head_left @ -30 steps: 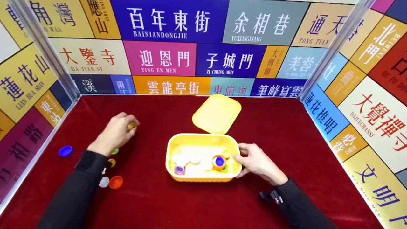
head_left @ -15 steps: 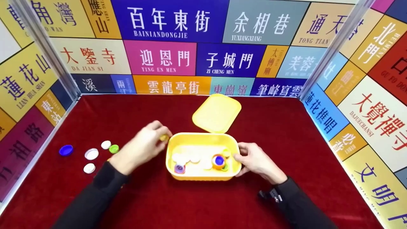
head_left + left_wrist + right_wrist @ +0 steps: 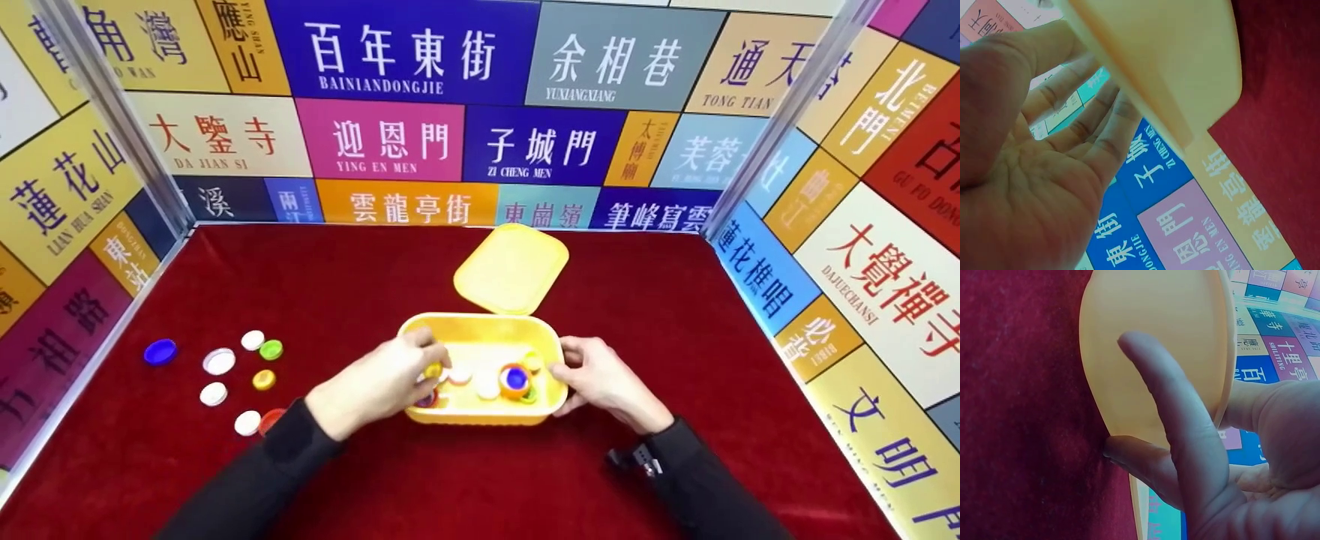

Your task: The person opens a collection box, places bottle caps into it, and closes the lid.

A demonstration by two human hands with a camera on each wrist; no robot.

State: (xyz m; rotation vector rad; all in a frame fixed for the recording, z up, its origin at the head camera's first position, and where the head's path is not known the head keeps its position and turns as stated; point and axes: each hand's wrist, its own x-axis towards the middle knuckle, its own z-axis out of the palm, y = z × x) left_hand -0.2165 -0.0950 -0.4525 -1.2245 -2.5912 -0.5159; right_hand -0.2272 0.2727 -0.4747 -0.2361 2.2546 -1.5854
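A yellow plastic box point(image 3: 480, 420) stands open at the middle of the table. My left hand point(image 3: 390, 379) reaches over its left rim, pinching a small yellow bottle cap point(image 3: 433, 370) above the inside. In the left wrist view the box wall point(image 3: 1185, 50) hides the fingertips and the cap. My right hand point(image 3: 611, 379) grips the right end of the box, thumb at the rim and fingers along the outer wall point(image 3: 1151, 399). Inside lie several caps: an orange one with a blue one in it point(image 3: 515, 380), white ones point(image 3: 489, 388) and a purple one partly behind the left hand.
The yellow lid point(image 3: 512, 268) lies behind the box. Scattered at left are a blue cap point(image 3: 160, 352), several white caps point(image 3: 219, 361), a green cap point(image 3: 271, 349) and a yellow cap point(image 3: 263, 379). A red cap point(image 3: 271, 421) is partly under the left sleeve.
My left hand has carried the yellow cap from the left part of the table rightward, over the rim and into the box's opening. The right hand has stayed on the box.
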